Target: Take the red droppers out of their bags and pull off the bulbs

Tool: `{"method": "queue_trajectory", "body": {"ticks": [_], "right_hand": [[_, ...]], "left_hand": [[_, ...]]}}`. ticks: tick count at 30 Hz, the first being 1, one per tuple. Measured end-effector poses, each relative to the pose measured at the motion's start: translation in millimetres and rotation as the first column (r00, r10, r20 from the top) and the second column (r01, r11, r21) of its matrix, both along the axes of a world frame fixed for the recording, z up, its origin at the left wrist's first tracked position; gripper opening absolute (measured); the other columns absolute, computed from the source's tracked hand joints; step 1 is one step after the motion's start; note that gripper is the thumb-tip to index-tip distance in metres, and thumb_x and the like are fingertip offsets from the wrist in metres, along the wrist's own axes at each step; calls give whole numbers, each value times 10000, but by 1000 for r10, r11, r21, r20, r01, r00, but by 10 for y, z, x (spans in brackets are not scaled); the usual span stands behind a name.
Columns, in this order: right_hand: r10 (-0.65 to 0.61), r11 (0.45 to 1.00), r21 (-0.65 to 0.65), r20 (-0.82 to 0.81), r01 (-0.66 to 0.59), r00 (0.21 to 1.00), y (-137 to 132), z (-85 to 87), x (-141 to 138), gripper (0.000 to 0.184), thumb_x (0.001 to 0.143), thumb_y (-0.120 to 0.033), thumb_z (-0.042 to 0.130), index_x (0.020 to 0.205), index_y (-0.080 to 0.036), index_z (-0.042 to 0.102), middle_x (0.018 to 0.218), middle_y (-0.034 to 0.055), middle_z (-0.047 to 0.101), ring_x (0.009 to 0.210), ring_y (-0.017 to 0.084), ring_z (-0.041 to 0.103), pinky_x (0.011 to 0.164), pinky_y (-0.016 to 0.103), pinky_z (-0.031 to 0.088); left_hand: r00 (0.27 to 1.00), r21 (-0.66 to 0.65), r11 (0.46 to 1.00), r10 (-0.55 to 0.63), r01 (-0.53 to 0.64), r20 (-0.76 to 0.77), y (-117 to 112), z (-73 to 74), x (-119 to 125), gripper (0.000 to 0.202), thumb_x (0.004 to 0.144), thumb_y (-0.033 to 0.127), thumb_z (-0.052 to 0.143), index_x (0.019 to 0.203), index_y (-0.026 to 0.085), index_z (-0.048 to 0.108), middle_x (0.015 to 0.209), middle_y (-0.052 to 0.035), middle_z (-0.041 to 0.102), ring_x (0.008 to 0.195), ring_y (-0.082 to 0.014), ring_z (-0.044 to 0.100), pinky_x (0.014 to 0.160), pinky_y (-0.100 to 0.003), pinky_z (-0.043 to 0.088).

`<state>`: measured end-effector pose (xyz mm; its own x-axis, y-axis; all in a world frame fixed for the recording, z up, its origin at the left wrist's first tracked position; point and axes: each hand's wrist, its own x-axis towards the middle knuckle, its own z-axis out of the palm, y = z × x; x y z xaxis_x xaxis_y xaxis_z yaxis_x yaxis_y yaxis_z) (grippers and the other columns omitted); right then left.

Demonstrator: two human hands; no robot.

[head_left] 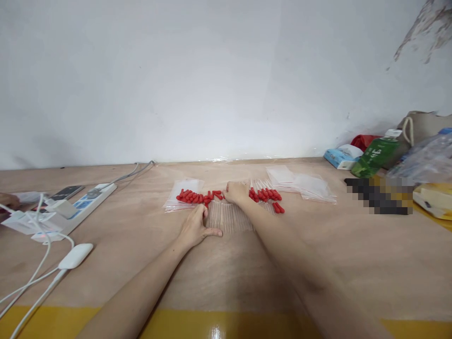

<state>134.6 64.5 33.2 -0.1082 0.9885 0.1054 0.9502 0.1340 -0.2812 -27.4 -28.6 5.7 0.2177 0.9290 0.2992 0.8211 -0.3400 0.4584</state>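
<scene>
A row of thin clear tubes (231, 217) lies side by side on the table, with small red caps (190, 196) bunched along the far side. My left hand (196, 225) rests at the left end of the row, thumb stretched along the near edge and apart from the bent fingers. Over the far ends of the tubes, my right hand (236, 192) has its fingers closed beside the red pieces; whatever they pinch is hidden. More red caps (264, 194) lie right of that hand, and two loose ones (278, 208) sit nearer to me.
Clear plastic bags lie in a left stack (183, 192) and a right stack (314, 187). At left are a power strip (95, 200), white cables, a phone (67, 192) and part of another person's hand (9, 201). A green bottle (376, 155) and tissue pack (341, 157) stand at right.
</scene>
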Motion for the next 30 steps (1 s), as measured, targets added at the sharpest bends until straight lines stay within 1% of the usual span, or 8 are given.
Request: {"method": "queue_trajectory", "body": {"ticks": [6,11,13,15,19,24,27,30], "right_hand": [[-130,991,-33,-88,127,988,-11,96,-52,285,711,-282,514,932,-125,603,888,148,651,847,276,596,776,410,332],[-59,989,123,-159,79,985,-349,188,319,315,791,-235,391,1083,-168,485,1003,93,615,927,223,554,766,334,344],[143,927,368,-170,-72,975,-579,105,597,279,803,-186,367,1057,-163,480,983,85,611,882,202,552,775,328,336],[305,815,530,-51,-233,951,-812,-55,882,227,818,-162,358,993,-164,503,933,77,609,836,191,542,808,348,315],[502,601,584,254,-545,827,-1150,-395,1244,291,765,-87,400,1012,-185,518,915,68,591,815,183,513,847,387,292],[524,552,636,238,-539,818,-1264,-490,1197,297,760,-68,409,1004,-184,531,855,55,580,797,172,507,818,380,319],[558,528,670,188,-521,808,-1260,-473,1095,277,804,-81,410,1049,-156,517,886,71,587,808,160,522,815,368,339],[527,556,698,124,-451,841,-1255,-481,1053,234,845,-125,420,1052,-130,530,1031,140,558,807,143,541,822,369,350]], "left_hand": [[1000,33,999,3,-3,-1,-15,-8,-17,587,496,602,694,717,202,325,664,47,400,592,-122,372,515,-216,261],[997,117,993,2,-11,75,-34,-38,-29,318,766,473,531,837,195,395,702,28,442,609,-126,438,564,-247,366],[995,237,971,-25,2,94,-54,-45,-2,238,819,392,485,923,188,420,802,-12,488,714,-149,489,644,-282,415],[994,371,927,-83,49,75,-96,-42,53,248,828,330,489,1019,180,435,937,-62,506,872,-185,500,753,-328,429],[970,500,833,-237,236,-63,-251,-20,235,357,827,261,516,1169,189,442,1083,-102,485,1010,-210,474,853,-356,402],[886,465,754,-375,463,-273,-388,-42,440,306,841,259,515,1145,228,519,937,-52,610,839,-174,537,751,-330,372],[891,475,756,-342,449,-298,-366,-78,477,221,853,242,506,1061,229,578,794,-21,641,725,-146,535,690,-313,340],[901,457,782,-317,424,-295,-323,-101,464,179,863,263,492,983,224,619,740,-18,635,694,-139,533,669,-308,329]]}}
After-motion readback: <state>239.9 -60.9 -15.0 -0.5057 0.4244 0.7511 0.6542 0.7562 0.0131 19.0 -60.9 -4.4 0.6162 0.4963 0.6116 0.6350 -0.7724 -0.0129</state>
